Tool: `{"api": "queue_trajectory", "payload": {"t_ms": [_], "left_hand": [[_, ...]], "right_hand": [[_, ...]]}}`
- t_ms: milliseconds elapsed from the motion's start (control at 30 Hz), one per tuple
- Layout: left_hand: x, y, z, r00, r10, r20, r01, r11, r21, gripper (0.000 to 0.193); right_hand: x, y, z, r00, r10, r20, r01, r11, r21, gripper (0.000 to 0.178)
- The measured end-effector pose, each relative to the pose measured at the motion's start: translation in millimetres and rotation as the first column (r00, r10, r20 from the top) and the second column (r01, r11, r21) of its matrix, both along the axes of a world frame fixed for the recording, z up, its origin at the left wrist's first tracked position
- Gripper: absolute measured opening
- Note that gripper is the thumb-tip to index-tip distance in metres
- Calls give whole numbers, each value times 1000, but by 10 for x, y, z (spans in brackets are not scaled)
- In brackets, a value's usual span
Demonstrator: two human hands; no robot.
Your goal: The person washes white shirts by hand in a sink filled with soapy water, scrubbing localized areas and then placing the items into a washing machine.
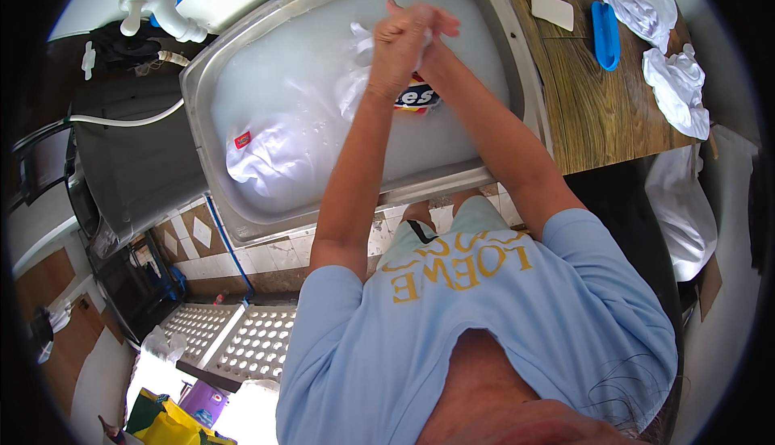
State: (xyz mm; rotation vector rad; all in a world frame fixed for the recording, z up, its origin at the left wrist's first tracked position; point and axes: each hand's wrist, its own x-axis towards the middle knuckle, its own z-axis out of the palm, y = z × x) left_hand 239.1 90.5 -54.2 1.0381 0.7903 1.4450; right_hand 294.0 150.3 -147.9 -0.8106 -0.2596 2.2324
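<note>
My left hand (399, 51) and my right hand (437, 32) are pressed together over the far part of a metal sink (517, 66). Between them is bunched a wet white garment (352, 91), and both hands are closed on it. Its dark print with red and yellow edging (416, 96) shows between my wrists, at the water's surface. The right fingers are partly smeared by motion. Cloudy, whitish water (266, 66) fills the sink. Left of my left forearm, a second white cloth (278, 162) with a small red label floats half under the water.
A wooden counter (577, 114) adjoins the sink on the right, bearing a pale soap bar (552, 10), a blue oblong case (605, 36) and crumpled white cloths (676, 90). A white tap (157, 5) stands at the upper left. Perforated panels (254, 344) lie lower left.
</note>
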Motion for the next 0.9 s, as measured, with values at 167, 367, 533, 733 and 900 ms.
{"api": "queue_trajectory", "payload": {"t_ms": [167, 367, 533, 733, 900], "left_hand": [[19, 147, -229, 480, 497, -723, -152, 859, 489, 25], [-355, 413, -351, 562, 473, -679, -328, 881, 342, 28], [-380, 337, -481, 691, 467, -551, -241, 868, 433, 27], [-1557, 143, 296, 783, 283, -555, -196, 958, 211, 52], [-1786, -533, 246, 494, 148, -857, 18, 983, 180, 42]], "right_hand": [[-44, -188, 125, 978, -97, -185, 128, 979, 160, 35], [-239, -275, 408, 958, -272, -94, 267, 962, -57, 39], [34, -276, 323, 992, -58, -116, 88, 959, 269, 48], [617, -473, 1298, 910, -131, 393, -225, 640, 735, 48], [740, -386, 891, 621, -212, 755, -447, 694, 564, 39]]}}
